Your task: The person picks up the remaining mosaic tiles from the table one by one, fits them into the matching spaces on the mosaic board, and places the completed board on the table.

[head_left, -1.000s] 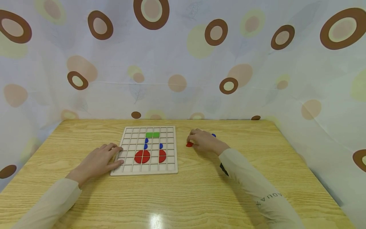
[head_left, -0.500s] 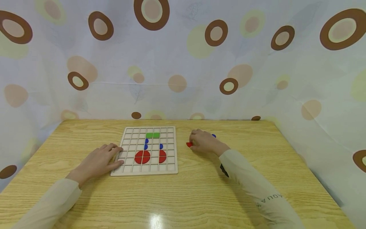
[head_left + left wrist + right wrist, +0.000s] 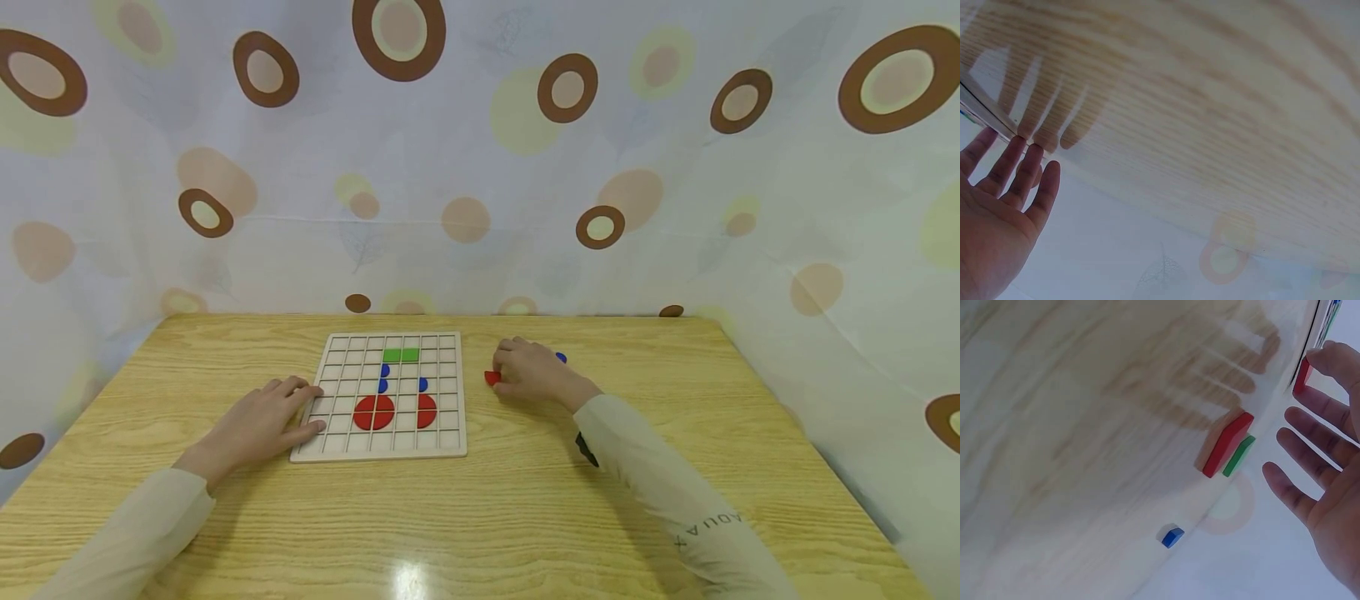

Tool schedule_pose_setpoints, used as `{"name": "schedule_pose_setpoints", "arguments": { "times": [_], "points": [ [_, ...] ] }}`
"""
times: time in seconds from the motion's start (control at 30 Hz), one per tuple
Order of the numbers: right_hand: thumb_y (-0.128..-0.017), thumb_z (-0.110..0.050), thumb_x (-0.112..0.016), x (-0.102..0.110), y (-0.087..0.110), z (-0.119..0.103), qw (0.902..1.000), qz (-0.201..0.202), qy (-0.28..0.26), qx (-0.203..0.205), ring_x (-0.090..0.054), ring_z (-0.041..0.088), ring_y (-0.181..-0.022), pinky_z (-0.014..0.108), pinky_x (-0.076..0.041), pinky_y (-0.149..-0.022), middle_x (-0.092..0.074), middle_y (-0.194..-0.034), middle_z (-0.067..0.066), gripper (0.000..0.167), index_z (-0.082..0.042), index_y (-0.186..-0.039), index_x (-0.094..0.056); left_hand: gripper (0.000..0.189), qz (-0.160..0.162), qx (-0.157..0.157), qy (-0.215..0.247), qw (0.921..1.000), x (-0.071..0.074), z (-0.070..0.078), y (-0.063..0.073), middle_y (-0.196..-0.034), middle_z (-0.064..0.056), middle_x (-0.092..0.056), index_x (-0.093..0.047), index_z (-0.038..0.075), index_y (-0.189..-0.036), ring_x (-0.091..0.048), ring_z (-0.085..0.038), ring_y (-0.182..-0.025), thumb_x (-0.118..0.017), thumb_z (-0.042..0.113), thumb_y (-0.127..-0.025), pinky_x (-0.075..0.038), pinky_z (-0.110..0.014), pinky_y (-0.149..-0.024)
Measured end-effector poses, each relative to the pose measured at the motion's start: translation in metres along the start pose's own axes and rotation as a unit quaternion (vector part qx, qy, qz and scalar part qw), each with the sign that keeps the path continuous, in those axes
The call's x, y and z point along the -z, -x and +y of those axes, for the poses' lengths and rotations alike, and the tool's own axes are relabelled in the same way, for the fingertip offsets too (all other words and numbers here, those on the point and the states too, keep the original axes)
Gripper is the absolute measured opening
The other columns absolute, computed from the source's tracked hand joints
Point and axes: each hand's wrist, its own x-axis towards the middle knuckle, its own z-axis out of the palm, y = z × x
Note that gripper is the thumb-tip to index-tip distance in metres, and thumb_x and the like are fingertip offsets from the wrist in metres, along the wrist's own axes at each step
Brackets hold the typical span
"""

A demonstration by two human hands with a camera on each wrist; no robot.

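My left hand rests at the left edge of a pale square grid board, its thumb and fingertips over the rim. The left wrist view shows those fingers straight. To the right of the board, my right hand pinches a small red piece between thumb and index finger, the other fingers loosely extended. Part of that piece is hidden by the fingers. On the board lie two green squares, several small blue half-round pieces, a red disc made of quarters and a red half disc.
Beyond my right hand, another red piece, a green piece and a blue piece lie on the wood-grain table. A patterned curtain hangs behind the table and along its sides.
My right hand has shifted slightly right and then a little back left, with the red piece between its fingertips. The left hand and the board have stayed in place.
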Motion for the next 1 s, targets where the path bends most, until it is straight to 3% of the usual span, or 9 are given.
{"name": "schedule_pose_setpoints", "arguments": {
  "times": [0.7, 1.0],
  "points": [
    [-0.082, -0.030, -0.064, 0.000, -0.013, -0.039, 0.9990, 0.010, -0.016, 0.042, -0.049, 0.017, -0.094, 0.035, -0.044, -0.078, -0.057, -0.103, -0.002, 0.017, -0.015, -0.090, -0.061, 0.053, -0.003, 0.000, -0.002, 1.0000, 0.000, 0.000, 0.000, -0.120, -0.013, -0.054, -0.055, 0.010, -0.122, -0.053, -0.034, -0.107, -0.056, 0.048, -0.085, -0.044, -0.053, -0.086],
    [-0.084, -0.036, -0.062, -0.002, -0.020, -0.057, 0.9978, 0.004, 0.027, 0.060, -0.049, 0.014, -0.096, 0.032, -0.045, -0.081, -0.056, -0.104, -0.004, 0.021, -0.017, -0.093, -0.061, 0.052, -0.001, -0.001, -0.001, 1.0000, -0.001, 0.000, -0.001, -0.119, -0.012, -0.054, -0.056, 0.010, -0.121, -0.054, -0.033, -0.106, -0.056, 0.048, -0.085, -0.044, -0.053, -0.086]
  ]
}}
